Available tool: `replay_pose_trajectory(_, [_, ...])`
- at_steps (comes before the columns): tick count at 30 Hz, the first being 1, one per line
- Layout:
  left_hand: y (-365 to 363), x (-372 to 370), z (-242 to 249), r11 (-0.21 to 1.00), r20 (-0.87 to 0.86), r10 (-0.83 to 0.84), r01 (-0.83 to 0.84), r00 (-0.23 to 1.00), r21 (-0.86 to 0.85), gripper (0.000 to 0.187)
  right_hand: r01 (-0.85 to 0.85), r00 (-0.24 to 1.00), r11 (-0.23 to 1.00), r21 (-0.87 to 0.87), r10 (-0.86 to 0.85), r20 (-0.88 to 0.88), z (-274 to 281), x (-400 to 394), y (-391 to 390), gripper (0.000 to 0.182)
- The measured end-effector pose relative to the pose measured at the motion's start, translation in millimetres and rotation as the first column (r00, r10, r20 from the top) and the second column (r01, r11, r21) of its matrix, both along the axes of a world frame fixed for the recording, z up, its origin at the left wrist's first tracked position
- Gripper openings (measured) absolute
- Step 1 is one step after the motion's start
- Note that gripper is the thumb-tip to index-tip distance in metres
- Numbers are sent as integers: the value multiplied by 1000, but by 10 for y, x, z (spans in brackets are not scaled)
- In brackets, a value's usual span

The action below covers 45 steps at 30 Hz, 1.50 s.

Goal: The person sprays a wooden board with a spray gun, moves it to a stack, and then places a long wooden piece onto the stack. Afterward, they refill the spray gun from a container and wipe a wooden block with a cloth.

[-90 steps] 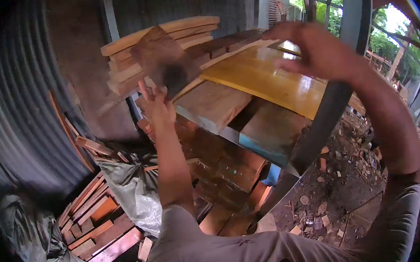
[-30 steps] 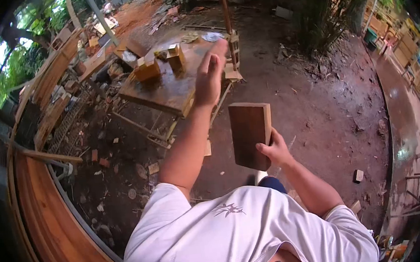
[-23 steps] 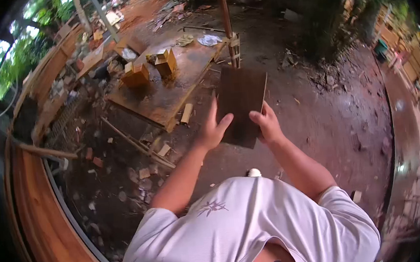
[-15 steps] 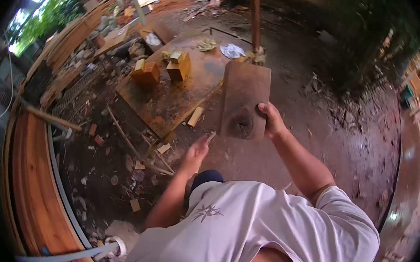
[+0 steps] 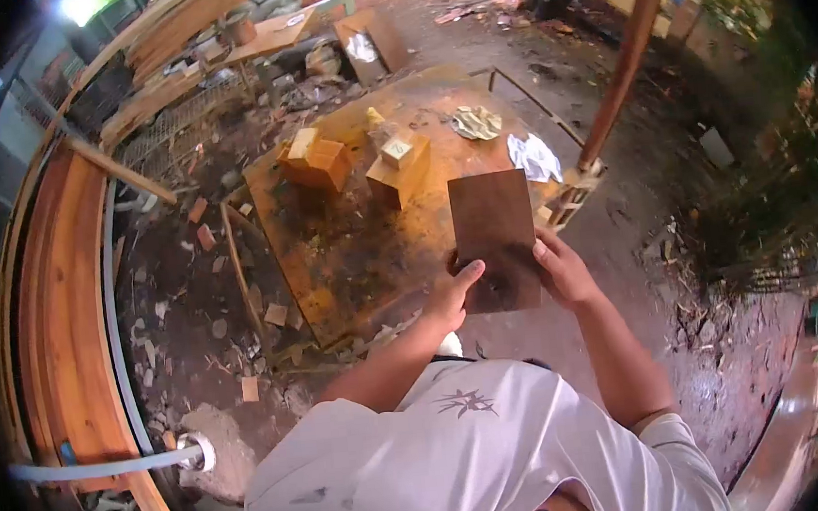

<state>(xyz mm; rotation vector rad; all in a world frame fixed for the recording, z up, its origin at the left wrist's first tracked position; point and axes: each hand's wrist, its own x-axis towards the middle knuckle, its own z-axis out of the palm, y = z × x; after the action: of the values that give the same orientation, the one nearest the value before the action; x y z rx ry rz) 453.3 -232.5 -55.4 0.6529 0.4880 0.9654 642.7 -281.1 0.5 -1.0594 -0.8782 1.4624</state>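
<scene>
A flat dark-brown wooden board (image 5: 492, 224) with a darker round mark near its lower end is held upright between my hands. My left hand (image 5: 455, 292) grips the lower left edge, thumb on the face and fingers out of sight behind. On the opposite edge, my right hand (image 5: 566, 269) is closed round the board with its thumb along the side. Just beyond it stands a stained wooden worktable (image 5: 333, 272). Two orange-brown wooden blocks or boxes, one on the left (image 5: 317, 166) and one on the right (image 5: 402, 170), rest there with smaller pale pieces on top.
A crumpled yellowish cloth (image 5: 476, 122) and a white cloth (image 5: 535, 158) lie on the table's far side. A wooden post (image 5: 630, 51) rises at its right corner. Long planks (image 5: 79, 323) are stacked along the left. Wood scraps (image 5: 249, 389) litter the dirt floor.
My left hand has come up and right to take the board's left edge; a small pale piece seen at its fingers before no longer shows. The view has shifted, bringing the table nearer.
</scene>
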Motion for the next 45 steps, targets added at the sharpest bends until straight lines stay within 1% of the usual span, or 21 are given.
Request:
replay_pose_trajectory(4, [361,44,-66,976,18,153,-148,988,-161,63,-170,978,985,15,167,122,-168,122,476,68])
replay_pose_trajectory(6, [567,-36,-296,962,29,243,-238,969,-132,64,-274,946,962,4,269,178,-302,161,806,66])
replay_pose_trajectory(8, [658,-218,-531,896,-189,386,-416,903,-158,61,-384,923,918,-96,386,1,-442,267,1189,67])
replay_pose_trajectory(10, [596,-394,-253,851,-327,452,-511,830,-122,60,-385,923,916,-108,383,-44,-386,295,1613,67])
replay_pose_trajectory(12, [485,-561,-202,776,-244,495,-551,834,-306,59,-495,839,866,74,454,301,-593,410,2187,73])
replay_pose_trajectory(13, [409,-567,-150,726,-238,562,-611,792,-316,58,-519,827,851,74,479,293,-607,449,2448,73])
replay_pose_trajectory(15, [256,-495,61,587,-282,724,-777,630,-229,57,-568,629,780,263,206,750,-626,474,2915,80])
replay_pose_trajectory(16, [170,-440,158,515,-330,757,-826,564,-228,57,-583,631,768,263,225,743,-641,459,3152,80])
replay_pose_trajectory(18, [16,-401,138,418,-385,793,-881,472,-220,57,-773,426,537,338,43,904,-684,385,3610,86])
replay_pose_trajectory(19, [-57,-401,31,333,-364,849,-922,384,-196,57,-785,428,519,337,62,902,-756,337,3808,86])
replay_pose_trajectory(21, [-204,-280,-95,212,-345,901,-961,262,-176,56,-905,246,353,238,-24,969,-878,217,4155,95])
replay_pose_trajectory(23, [-301,-135,-86,244,-186,951,-969,248,-44,62,-941,198,280,188,6,980,-919,83,4435,91])
replay_pose_trajectory(25, [-447,-4,-63,133,-214,965,-986,153,-106,62,-970,142,202,133,34,989,-877,-56,4526,88])
replay_pose_trajectory(28, [-748,108,-95,23,-240,969,-991,54,-132,63,-912,-357,112,-395,260,897,-509,-216,4547,79])
replay_pose_trajectory(30, [-918,138,-110,7,-234,972,-995,30,-97,64,-945,-292,88,-314,203,935,-615,-164,4592,74])
replay_pose_trajectory(33, [-1050,124,-107,-7,-229,973,-996,12,-84,64,-984,-92,150,-96,33,995,-844,-206,4660,85])
replay_pose_trajectory(37, [-1126,41,-187,-59,-228,973,-993,-34,-105,64,-978,-183,118,-174,-68,981,-590,-195,4394,89])
replay_pose_trajectory(39, [-1126,-55,-241,-75,-237,970,-990,-45,-118,63,-961,-21,272,-47,97,995,-792,-130,4361,81])
replay_pose_trajectory(41, [-1120,-185,-347,-38,-179,984,-990,-14,-133,61,-937,-67,337,-95,94,993,-535,-120,3993,79])
replay_pose_trajectory(43, [-1051,-310,-378,-11,-137,991,-989,10,-147,60,-919,122,393,4,276,953,-789,-115,3841,76])
replay_pose_trajectory(45, [-963,-443,-402,27,-101,994,-986,45,-167,58,-903,150,429,29,250,956,-858,-118,3576,76])
